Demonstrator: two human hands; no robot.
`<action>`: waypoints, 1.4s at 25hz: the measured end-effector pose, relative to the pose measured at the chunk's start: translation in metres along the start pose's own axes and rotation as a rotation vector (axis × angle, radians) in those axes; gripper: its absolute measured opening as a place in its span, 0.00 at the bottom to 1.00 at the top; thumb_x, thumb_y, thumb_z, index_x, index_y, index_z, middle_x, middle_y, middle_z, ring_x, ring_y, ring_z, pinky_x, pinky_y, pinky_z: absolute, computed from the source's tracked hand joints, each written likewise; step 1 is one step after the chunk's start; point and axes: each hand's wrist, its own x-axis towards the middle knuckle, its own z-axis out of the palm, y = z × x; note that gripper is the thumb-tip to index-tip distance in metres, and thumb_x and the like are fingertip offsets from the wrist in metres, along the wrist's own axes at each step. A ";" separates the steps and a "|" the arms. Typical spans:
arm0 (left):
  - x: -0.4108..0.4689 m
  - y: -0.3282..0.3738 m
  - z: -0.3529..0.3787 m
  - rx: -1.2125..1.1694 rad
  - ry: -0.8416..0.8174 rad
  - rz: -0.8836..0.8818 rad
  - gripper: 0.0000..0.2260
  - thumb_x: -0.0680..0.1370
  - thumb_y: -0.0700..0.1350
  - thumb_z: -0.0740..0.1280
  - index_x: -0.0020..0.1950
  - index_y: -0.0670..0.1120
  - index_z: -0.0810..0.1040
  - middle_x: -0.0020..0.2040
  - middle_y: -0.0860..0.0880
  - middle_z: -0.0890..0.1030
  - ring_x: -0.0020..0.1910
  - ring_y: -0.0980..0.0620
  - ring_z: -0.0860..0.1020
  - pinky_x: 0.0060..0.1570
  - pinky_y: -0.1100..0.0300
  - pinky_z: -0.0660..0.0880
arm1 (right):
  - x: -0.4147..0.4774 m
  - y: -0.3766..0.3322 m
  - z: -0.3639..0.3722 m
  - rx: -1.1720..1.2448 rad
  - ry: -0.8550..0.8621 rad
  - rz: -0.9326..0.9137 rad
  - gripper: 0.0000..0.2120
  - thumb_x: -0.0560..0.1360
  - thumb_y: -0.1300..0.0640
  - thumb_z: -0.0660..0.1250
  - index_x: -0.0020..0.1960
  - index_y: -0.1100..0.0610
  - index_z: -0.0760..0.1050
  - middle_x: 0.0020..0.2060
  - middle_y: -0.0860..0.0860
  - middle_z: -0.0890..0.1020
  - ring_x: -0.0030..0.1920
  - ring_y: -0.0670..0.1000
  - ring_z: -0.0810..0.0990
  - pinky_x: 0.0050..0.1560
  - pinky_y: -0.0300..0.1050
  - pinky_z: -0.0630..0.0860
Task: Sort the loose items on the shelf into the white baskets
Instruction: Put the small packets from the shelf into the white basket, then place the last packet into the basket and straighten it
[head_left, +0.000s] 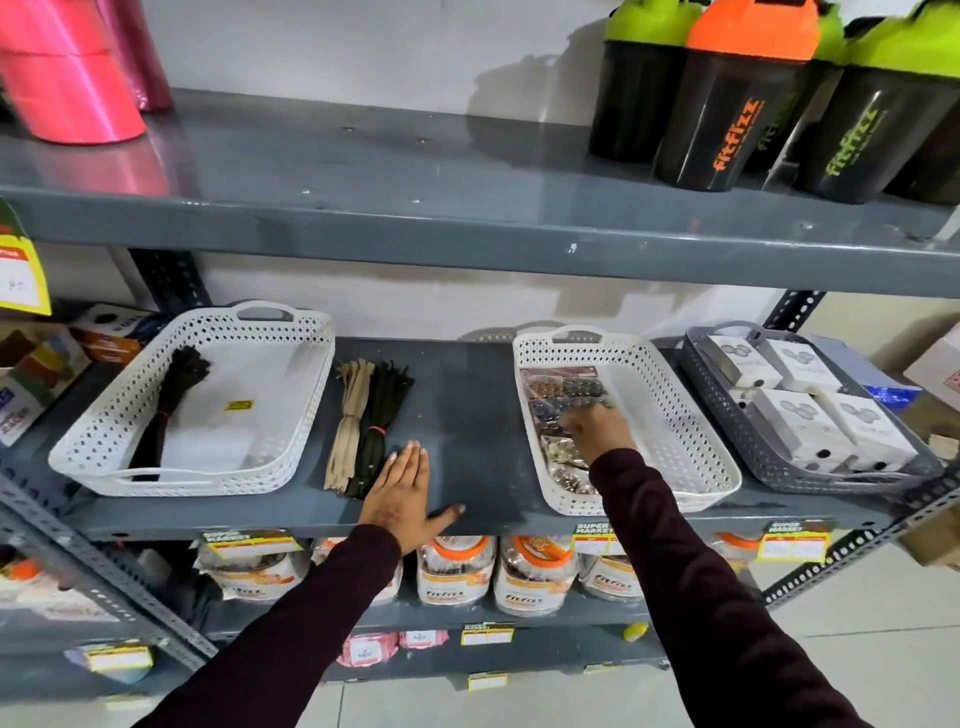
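While the left hand (404, 491) lies flat and open on the grey shelf (467, 415), its fingers touch the dark zipper bundle (376, 428), tied with a red band. A beige zipper bundle (349, 415) lies just left of it. Left of both stands a white basket (291, 415) holding a black bundle (169, 400). Right of the bundles, the right hand (597, 431) reaches into another white basket (691, 426), over clear button packets (558, 389); whether it grips anything is unclear.
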 end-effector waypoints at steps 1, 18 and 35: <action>0.000 0.002 -0.006 -0.009 0.018 0.005 0.54 0.63 0.75 0.28 0.74 0.35 0.48 0.75 0.37 0.51 0.75 0.44 0.48 0.73 0.53 0.43 | -0.002 -0.019 0.002 0.036 0.005 -0.045 0.17 0.75 0.69 0.60 0.57 0.57 0.82 0.56 0.59 0.84 0.57 0.59 0.82 0.61 0.48 0.76; -0.074 -0.221 -0.106 -0.007 0.289 -0.279 0.47 0.72 0.71 0.35 0.69 0.34 0.63 0.70 0.35 0.66 0.70 0.40 0.63 0.68 0.46 0.59 | 0.043 -0.245 0.135 0.274 -0.261 0.223 0.23 0.77 0.54 0.66 0.68 0.65 0.68 0.68 0.63 0.73 0.67 0.61 0.72 0.67 0.53 0.70; -0.086 -0.257 -0.098 -0.017 0.202 -0.408 0.44 0.69 0.69 0.36 0.73 0.39 0.59 0.75 0.43 0.61 0.74 0.50 0.53 0.73 0.53 0.47 | 0.031 -0.410 0.185 0.051 -0.399 -0.243 0.23 0.79 0.50 0.63 0.66 0.66 0.69 0.67 0.63 0.71 0.67 0.61 0.70 0.66 0.49 0.69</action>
